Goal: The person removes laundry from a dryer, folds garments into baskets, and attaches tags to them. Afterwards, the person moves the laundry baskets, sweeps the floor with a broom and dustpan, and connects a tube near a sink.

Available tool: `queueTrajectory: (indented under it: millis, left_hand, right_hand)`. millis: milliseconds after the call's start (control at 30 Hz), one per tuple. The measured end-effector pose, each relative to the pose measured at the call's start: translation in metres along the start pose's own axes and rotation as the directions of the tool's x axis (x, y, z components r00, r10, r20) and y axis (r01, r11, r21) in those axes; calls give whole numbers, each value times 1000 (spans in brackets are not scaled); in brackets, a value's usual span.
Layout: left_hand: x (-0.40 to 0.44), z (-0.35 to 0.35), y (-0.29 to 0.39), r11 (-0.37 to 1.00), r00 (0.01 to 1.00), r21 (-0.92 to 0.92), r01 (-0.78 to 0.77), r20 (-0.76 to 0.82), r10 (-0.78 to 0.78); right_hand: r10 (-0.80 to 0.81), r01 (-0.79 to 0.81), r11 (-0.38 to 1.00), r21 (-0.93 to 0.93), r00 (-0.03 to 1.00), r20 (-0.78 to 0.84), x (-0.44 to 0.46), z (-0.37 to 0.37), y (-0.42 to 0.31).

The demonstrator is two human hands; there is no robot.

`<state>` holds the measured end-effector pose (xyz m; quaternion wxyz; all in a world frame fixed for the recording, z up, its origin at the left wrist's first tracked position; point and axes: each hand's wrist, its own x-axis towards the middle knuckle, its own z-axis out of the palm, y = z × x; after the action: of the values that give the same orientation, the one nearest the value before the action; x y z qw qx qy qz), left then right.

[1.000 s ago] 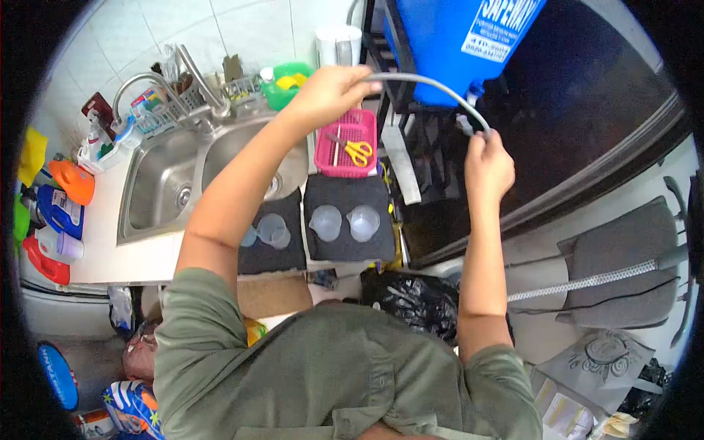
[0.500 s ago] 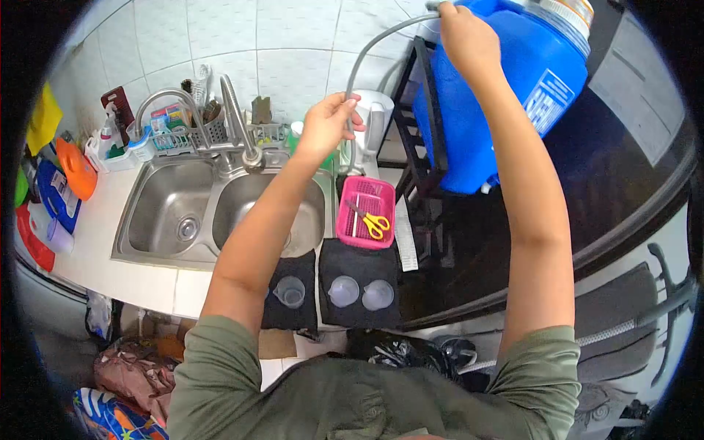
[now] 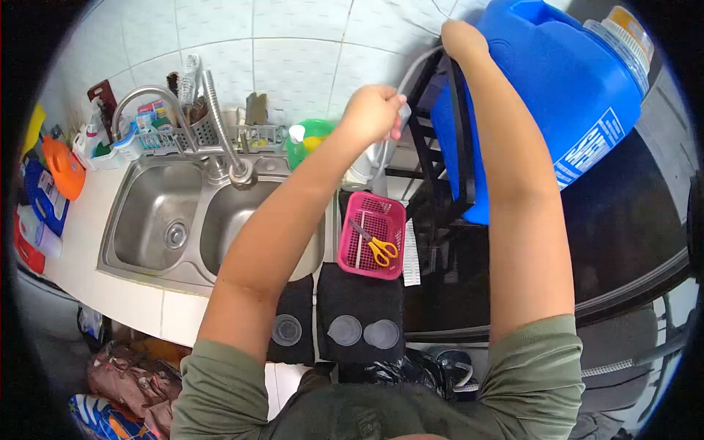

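A bendy grey cord or thin hose (image 3: 418, 67) curves between my two hands in front of the tiled wall. My left hand (image 3: 374, 114) is closed around it above a white jug-like appliance (image 3: 361, 174), which my wrist partly covers. At the cord's upper end my right hand (image 3: 463, 42) is closed, beside a black metal rack (image 3: 460, 125) and a large blue plastic jug (image 3: 543, 81). The fingers of that hand are mostly turned away from view. A pink basket (image 3: 353, 270) below holds yellow-handled scissors (image 3: 381, 251).
A double steel sink (image 3: 117, 220) with a tall coiled faucet (image 3: 220, 125) is at left. Clear measuring cups (image 3: 345, 330) stand on black cloths (image 3: 359, 293) at the counter's front. Several detergent bottles (image 3: 62, 169) line the left edge. A dark glossy surface (image 3: 609, 242) extends right.
My left hand has moved right and slightly down along with the cord, nearer the rack. My right hand has lowered slightly, and the view has shifted, so the blue jug looks larger.
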<state>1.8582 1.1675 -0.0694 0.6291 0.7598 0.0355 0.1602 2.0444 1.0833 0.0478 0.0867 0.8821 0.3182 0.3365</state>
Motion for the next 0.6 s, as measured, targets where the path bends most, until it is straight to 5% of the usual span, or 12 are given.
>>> queueTrajectory:
  millis: [67, 100, 167, 233, 267, 333, 400, 433, 467, 500, 567, 600]
  left_hand:
    - [12, 5, 15, 991, 986, 9, -130, -103, 130]
    - [21, 22, 24, 967, 949, 11, -253, -190, 251]
    - [65, 37, 16, 810, 762, 361, -463, -304, 571]
    - [86, 40, 23, 585, 642, 550, -596, -110, 759]
    - [90, 47, 30, 651, 710, 537, -537, -130, 692]
    - [100, 63, 45, 761, 825, 514, -395, -165, 540]
    - [135, 62, 37, 659, 849, 668, -345, -77, 523]
    - [181, 52, 10, 656, 788, 619, -432, -94, 608]
    - [209, 41, -4, 249, 488, 818, -518, 44, 872]
    - [266, 16, -22, 78, 693, 951, -299, 161, 702]
    - [306, -12, -35, -22, 384, 900, -436, 208, 900]
    - [260, 6, -7, 258, 393, 817, -515, -42, 918]
  right_hand:
    - [26, -10, 998, 64, 966, -258, -18, -26, -6]
    - [42, 25, 992, 125, 861, -506, -44, -54, -9]
    - [204, 12, 936, 352, 798, -568, -115, -121, -41]
    - [223, 78, 843, 533, 850, -477, -178, -132, -43]
    - [177, 231, 805, 546, 785, -594, -212, -136, -46]
    - [174, 113, 763, 637, 913, -370, -291, -151, -57]
    - [90, 85, 636, 767, 979, -184, -364, -144, -57]
    - [65, 26, 540, 841, 995, -72, -399, -137, -54]
    - [122, -95, 502, 860, 992, 38, -437, -128, -51]
    - [169, -204, 448, 871, 975, 142, -477, -120, -46]
    - [340, -544, 276, 792, 826, 449, -558, -120, -35]
    - [455, -650, 183, 738, 721, 522, -601, -124, -33]
